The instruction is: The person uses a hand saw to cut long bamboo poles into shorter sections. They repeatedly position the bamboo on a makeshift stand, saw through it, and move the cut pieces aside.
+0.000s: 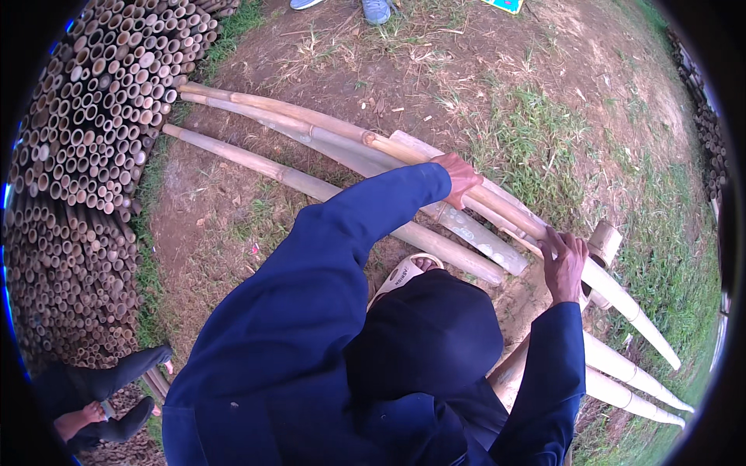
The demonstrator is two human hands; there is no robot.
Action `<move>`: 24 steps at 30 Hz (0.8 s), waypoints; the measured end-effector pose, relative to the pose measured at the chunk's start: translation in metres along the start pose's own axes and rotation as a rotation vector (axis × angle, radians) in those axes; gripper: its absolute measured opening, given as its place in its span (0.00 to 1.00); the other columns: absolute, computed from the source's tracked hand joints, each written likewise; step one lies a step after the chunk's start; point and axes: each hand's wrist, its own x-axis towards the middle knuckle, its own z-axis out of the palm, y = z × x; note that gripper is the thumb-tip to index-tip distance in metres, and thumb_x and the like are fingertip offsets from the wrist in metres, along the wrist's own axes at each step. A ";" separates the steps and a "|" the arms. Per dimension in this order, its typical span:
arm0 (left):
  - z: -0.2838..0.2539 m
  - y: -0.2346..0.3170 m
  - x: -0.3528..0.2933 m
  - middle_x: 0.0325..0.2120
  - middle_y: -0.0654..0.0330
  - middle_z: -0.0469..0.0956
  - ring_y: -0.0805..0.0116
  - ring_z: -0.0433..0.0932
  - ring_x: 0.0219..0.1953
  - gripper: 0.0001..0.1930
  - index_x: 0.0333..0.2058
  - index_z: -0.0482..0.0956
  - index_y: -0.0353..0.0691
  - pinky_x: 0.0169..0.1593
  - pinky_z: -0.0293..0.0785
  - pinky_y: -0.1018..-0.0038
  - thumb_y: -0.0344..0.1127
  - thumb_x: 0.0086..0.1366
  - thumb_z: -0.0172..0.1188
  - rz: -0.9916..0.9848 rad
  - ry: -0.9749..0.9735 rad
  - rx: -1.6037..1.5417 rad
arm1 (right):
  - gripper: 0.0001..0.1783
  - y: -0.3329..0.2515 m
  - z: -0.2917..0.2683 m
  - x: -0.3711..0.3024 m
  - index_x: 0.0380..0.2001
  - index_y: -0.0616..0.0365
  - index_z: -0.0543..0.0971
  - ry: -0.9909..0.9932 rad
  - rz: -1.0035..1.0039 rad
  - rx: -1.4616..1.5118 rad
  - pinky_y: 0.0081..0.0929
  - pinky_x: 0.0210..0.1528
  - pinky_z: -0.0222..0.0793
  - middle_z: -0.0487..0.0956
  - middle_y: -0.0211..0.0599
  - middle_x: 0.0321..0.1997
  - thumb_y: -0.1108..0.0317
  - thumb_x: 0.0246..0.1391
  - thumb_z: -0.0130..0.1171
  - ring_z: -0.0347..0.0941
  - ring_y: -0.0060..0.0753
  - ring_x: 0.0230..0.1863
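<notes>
A bamboo pole (509, 210) slants from far left to near right before the worker. Left hand (458, 180): wrapped over the pole. Right hand (566, 266): fingers and thumb grasping it farther right, beside a thick bamboo stub (605, 241). A second pole (249, 161) lies nearer; stacked bamboo (101, 101) rises at left.

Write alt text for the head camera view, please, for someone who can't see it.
A person in dark blue sleeves grips a long bamboo pole with both hands, the left hand apart from the right hand along it. Other bamboo poles lie on patchy grassy ground, and stacked bamboo, cut ends showing, fills the left side.
</notes>
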 end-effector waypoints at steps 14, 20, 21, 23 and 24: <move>0.018 -0.003 -0.007 0.42 0.48 0.86 0.49 0.85 0.45 0.39 0.57 0.79 0.45 0.52 0.79 0.55 0.52 0.45 0.76 -0.100 -0.041 -0.069 | 0.34 -0.001 -0.082 -0.108 0.65 0.47 0.76 0.195 0.198 0.105 0.54 0.73 0.56 0.78 0.41 0.59 0.63 0.54 0.71 0.73 0.47 0.61; 0.007 0.010 0.013 0.39 0.44 0.85 0.45 0.85 0.44 0.36 0.54 0.78 0.44 0.52 0.79 0.53 0.50 0.47 0.75 -0.122 -0.098 -0.045 | 0.27 0.032 -0.123 -0.255 0.61 0.55 0.79 0.286 0.681 0.127 0.40 0.60 0.68 0.83 0.44 0.49 0.68 0.58 0.67 0.78 0.42 0.52; 0.006 0.010 0.014 0.39 0.44 0.85 0.44 0.84 0.44 0.35 0.53 0.78 0.43 0.52 0.79 0.53 0.50 0.46 0.75 -0.129 -0.109 -0.050 | 0.27 0.034 -0.124 -0.267 0.61 0.55 0.79 0.289 0.748 0.161 0.39 0.59 0.69 0.84 0.43 0.47 0.68 0.58 0.67 0.79 0.41 0.51; 0.015 0.003 0.013 0.38 0.43 0.85 0.42 0.84 0.44 0.35 0.52 0.78 0.42 0.51 0.78 0.52 0.48 0.45 0.76 -0.140 -0.097 -0.057 | 0.26 0.040 -0.120 -0.272 0.61 0.54 0.80 0.277 0.727 0.134 0.39 0.57 0.70 0.84 0.41 0.45 0.69 0.58 0.67 0.79 0.40 0.49; 0.015 -0.002 0.011 0.38 0.43 0.85 0.41 0.84 0.45 0.35 0.52 0.77 0.41 0.51 0.78 0.52 0.47 0.45 0.76 -0.128 -0.081 -0.046 | 0.25 0.036 -0.122 -0.259 0.59 0.53 0.81 0.296 0.676 0.120 0.40 0.57 0.70 0.84 0.39 0.45 0.68 0.57 0.68 0.79 0.40 0.49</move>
